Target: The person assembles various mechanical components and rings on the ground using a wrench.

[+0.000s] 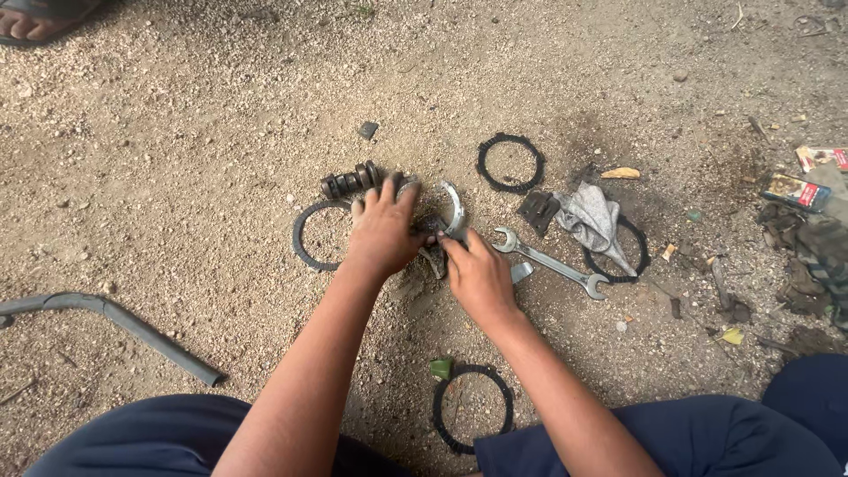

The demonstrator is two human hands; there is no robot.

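Landmark: the double-ended wrench [549, 262], lying flat on gravel ground [177, 132], slanting down to its right

Left hand [384, 231]: just left of the wrench's upper end, palm down, fingers spread over a round clutch part [437, 225]; whether it grips or only presses cannot be told

Right hand [477, 276]: touching distance from the wrench's upper head, fingers curled onto the same clutch part, pinching its near edge beside the left hand; the two hands meet over it

Clutch part: dark metal with a bright curved rim showing just left of the wrench's upper jaw; mostly hidden under the hands

Stack of metal discs [353, 181]: further left and above, lying on its side by the left fingertips

Black friction rings: one ring [320, 235] left of the hands, partly under the left hand; a second ring [511, 162] above the wrench; a third ring [473, 409] well below it, between the person's knees; a fourth ring [618, 252] at the wrench's lower end, partly under a grey rag [594, 216]

Small dark block [537, 210]: between rag and wrench

Bent dark pipe [115, 322]: far left of the wrench

Sandalled foot [40, 19] of another person: far upper left
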